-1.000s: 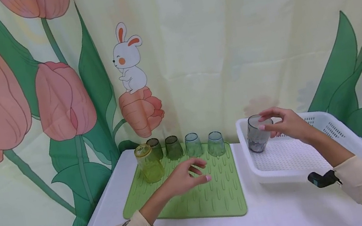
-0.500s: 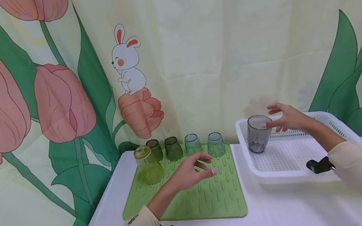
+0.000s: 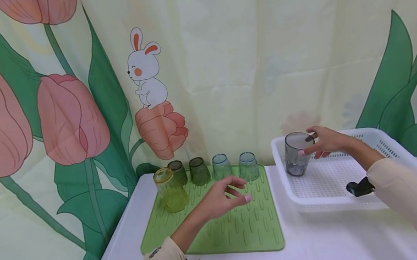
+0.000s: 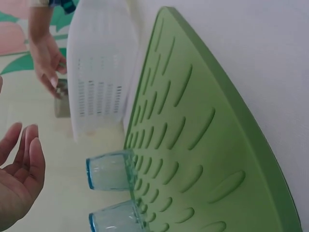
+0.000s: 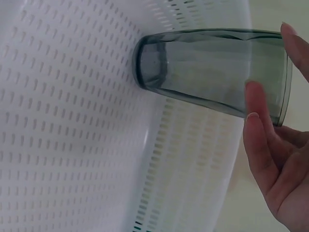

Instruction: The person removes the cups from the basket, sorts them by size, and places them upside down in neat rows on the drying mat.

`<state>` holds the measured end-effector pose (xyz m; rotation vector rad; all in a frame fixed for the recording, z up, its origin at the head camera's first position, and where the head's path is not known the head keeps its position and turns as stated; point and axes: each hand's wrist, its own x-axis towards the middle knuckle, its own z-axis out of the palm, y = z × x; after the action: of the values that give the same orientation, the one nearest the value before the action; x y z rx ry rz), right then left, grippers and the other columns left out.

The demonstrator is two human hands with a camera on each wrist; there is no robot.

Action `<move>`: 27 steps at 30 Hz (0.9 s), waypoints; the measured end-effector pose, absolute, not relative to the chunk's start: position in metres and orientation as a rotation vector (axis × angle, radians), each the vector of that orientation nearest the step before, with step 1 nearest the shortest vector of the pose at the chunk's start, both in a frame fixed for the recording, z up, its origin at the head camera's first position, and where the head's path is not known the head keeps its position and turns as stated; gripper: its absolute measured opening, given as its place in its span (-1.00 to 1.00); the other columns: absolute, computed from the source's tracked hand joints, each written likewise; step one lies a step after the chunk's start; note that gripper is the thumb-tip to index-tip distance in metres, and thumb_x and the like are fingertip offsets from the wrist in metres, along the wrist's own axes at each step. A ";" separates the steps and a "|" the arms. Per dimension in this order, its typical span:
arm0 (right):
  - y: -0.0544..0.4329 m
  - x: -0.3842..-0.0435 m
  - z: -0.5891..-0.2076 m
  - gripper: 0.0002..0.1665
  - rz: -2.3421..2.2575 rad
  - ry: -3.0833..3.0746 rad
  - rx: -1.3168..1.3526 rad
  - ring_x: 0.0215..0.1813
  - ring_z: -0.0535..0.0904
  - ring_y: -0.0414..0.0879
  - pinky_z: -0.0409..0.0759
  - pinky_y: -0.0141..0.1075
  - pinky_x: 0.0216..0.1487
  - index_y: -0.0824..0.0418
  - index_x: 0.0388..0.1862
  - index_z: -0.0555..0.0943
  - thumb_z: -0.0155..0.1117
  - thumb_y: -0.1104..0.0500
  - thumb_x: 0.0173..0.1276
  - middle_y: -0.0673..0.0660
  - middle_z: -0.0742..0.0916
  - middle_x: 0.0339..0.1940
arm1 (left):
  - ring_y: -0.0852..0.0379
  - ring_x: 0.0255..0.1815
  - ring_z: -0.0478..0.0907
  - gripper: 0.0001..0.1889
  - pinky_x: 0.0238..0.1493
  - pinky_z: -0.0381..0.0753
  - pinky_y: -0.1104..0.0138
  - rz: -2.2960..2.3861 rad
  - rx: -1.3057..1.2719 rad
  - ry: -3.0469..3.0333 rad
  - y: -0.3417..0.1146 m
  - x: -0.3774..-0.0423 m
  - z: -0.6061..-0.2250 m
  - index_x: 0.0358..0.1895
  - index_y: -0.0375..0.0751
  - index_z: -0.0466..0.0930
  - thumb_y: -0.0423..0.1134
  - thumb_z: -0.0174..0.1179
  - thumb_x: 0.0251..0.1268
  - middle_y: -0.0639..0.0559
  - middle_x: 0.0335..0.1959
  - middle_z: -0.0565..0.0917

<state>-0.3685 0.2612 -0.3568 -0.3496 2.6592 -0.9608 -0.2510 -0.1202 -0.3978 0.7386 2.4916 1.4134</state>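
My right hand [image 3: 329, 139] reaches over a white perforated basket [image 3: 326, 203]. Its thumb and fingers span the rim of a smoky grey drinking glass [image 3: 297, 163], which stands upright in the basket's left end. In the right wrist view the thumb touches one side of the glass [image 5: 203, 63], and another fingertip meets the rim opposite. Over a green ribbed drying mat [image 3: 247, 230], my left hand [image 3: 220, 198] hovers with relaxed, slightly bent fingers and holds nothing. The left wrist view catches only part of that hand [image 4: 21, 179].
A tall yellow glass [image 3: 173, 194] stands at the mat's left. Along the back edge are two dark glasses, one of them here [image 3: 199, 172], and two bluish ones, such as this glass [image 3: 248, 167]. A patterned curtain [image 3: 220, 53] hangs behind the white-covered table [image 3: 297, 253].
My right hand's fingers spread away from the grey glass half a second ago and have come back round its rim. The glass stays put. My left hand has shifted slightly right.
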 end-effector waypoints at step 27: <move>0.261 -0.350 -0.352 0.16 -0.971 2.740 -0.426 -0.18 0.63 0.02 0.64 -0.17 -0.22 0.53 0.45 0.12 0.51 -0.13 0.21 0.51 0.45 0.29 | 0.18 -0.02 0.58 -0.53 -0.12 0.65 0.31 1.452 0.732 2.479 -0.121 -0.252 -0.391 0.21 -0.05 0.55 -0.03 0.36 0.29 0.08 0.10 0.61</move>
<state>-0.3505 0.2613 -0.3517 -0.4258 2.7398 -0.9711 -0.2516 -0.1210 -0.3910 0.7322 2.4788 1.4516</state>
